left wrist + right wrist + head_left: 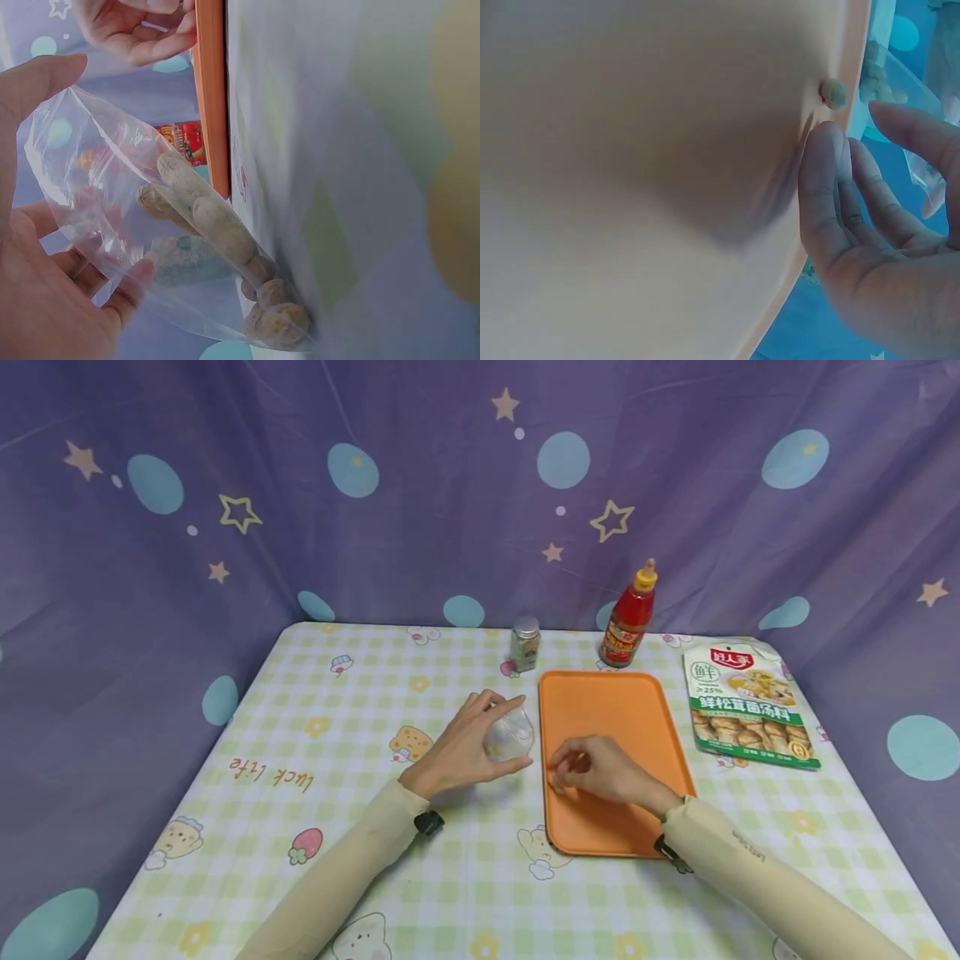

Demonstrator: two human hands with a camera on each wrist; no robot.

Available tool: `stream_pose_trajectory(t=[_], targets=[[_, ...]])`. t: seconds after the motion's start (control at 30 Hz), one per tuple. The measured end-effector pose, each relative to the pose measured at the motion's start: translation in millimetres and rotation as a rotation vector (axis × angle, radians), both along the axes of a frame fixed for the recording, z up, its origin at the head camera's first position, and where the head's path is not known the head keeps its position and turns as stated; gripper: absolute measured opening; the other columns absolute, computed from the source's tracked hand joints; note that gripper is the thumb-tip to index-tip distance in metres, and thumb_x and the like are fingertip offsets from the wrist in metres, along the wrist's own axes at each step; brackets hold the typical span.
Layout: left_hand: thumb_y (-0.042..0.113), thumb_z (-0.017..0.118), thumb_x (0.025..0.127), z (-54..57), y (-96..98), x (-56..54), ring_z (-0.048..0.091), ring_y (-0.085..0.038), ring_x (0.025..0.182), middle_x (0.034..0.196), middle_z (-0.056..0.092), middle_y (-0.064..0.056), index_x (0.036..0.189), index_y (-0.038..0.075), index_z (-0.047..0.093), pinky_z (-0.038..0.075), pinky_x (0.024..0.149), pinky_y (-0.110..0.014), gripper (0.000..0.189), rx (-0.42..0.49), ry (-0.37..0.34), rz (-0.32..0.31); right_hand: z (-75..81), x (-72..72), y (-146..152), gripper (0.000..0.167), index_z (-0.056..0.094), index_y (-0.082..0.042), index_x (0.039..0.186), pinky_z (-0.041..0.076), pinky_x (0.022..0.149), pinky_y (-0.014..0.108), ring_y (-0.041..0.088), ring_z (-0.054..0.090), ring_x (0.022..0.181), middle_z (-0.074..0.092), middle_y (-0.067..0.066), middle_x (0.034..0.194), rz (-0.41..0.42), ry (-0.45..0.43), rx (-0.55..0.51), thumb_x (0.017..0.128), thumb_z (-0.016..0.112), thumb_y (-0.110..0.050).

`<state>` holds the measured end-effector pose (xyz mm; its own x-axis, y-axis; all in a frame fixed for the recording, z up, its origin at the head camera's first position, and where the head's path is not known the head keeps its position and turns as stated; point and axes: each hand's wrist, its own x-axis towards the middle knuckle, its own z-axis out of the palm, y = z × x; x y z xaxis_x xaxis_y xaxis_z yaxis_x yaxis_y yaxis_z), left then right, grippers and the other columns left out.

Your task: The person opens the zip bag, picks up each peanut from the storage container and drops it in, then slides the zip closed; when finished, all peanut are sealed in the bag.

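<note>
My left hand (461, 745) holds a clear plastic bag (512, 735) at its mouth, thumb and fingers spread to either side. Several unshelled peanuts (225, 229) lie inside the bag, whose lower end rests on the tablecloth. Just to the right, my right hand (603, 768) hovers over the left edge of an orange tray (630, 710). One peanut (833, 93) lies on the tray against its rim, close by the right fingertips (826, 139). The right thumb stands apart from those fingers, and I see nothing held between them.
Behind the tray stands a red sauce bottle (628, 620) with a yellow cap. A small glass seasoning jar (525, 647) is to its left. A green and white mushroom soup packet (750, 703) lies right of the tray. A checked cloth (360, 718) covers the table.
</note>
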<state>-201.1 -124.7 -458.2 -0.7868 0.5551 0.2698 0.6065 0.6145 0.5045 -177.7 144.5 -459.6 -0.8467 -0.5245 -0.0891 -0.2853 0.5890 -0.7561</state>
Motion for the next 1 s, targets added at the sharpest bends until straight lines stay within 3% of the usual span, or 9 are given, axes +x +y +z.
stream_pose_trajectory(t=[0.23, 1.0], targets=[[0.058, 0.080, 0.085, 1.3, -1.4, -1.8, 0.044, -0.016, 0.113, 0.135, 0.055, -0.008, 0.161, 0.024, 0.042, 0.044, 0.096, -0.037, 0.092, -0.009, 0.007, 0.006, -3.9, 2.8, 0.5, 0.014, 0.076, -0.009, 0.102, 0.052, 0.070, 0.023, 0.011, 0.062, 0.074, 0.073, 0.001, 0.089, -0.005, -0.028, -0.002, 0.090, 0.082, -0.015], [0.058, 0.080, 0.085, -0.1, -1.4, 0.3, 0.044, -0.017, 0.111, 0.133, 0.055, -0.008, 0.160, 0.023, 0.044, 0.043, 0.094, -0.037, 0.091, -0.007, 0.009, 0.003, -5.5, 9.5, -4.7, 0.012, 0.075, -0.006, 0.099, 0.050, 0.062, 0.021, 0.008, 0.058, 0.070, 0.070, 0.003, 0.084, 0.017, -0.025, -0.005, 0.088, 0.081, -0.005]])
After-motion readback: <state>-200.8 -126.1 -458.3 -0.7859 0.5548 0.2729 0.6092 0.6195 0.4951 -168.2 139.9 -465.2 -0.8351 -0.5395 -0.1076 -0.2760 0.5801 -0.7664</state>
